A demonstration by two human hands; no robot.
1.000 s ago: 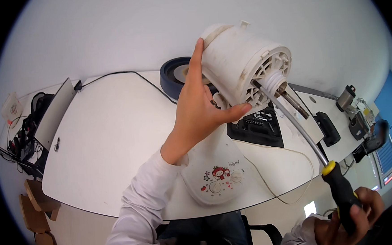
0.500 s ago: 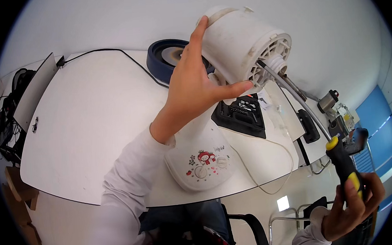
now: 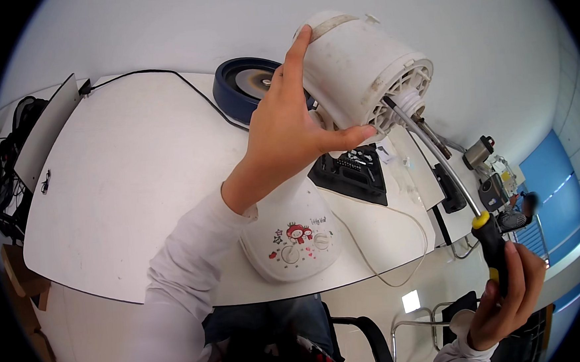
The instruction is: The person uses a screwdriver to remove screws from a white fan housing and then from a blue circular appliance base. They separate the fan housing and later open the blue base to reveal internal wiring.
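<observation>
Nearest, low on the right, my right hand (image 3: 506,290) is wrapped shut around the black-and-yellow handle of a long screwdriver (image 3: 489,238). Its thin steel shaft runs up and left, and the tip sits in the ribbed open end of the white fan motor housing (image 3: 363,67).

Low at centre, the white fan base (image 3: 292,237), with a cartoon print and two dials, stands at the near edge of the white table (image 3: 117,185). A thin white cord (image 3: 401,267) loops off the edge to its right.

My left hand (image 3: 287,131) is raised above the table, fingers spread over the side of the housing and thumb hooked under its rim, clamped on it. The housing is tilted, open end facing right. It seems to join the base by a neck behind my wrist, though I cannot see the joint.

Risks, as I judge them:
- the shaft is long and enters at a slant, so the tip could slip out of the screw head and skid over the plastic ribs;
- pushing on the driver could twist the housing in a one-handed grip;
- the base sits close to the edge and could shift off.

Farther back lie a black ribbed part (image 3: 352,170) and a dark blue round disc (image 3: 251,84); small devices crowd the far right.
</observation>
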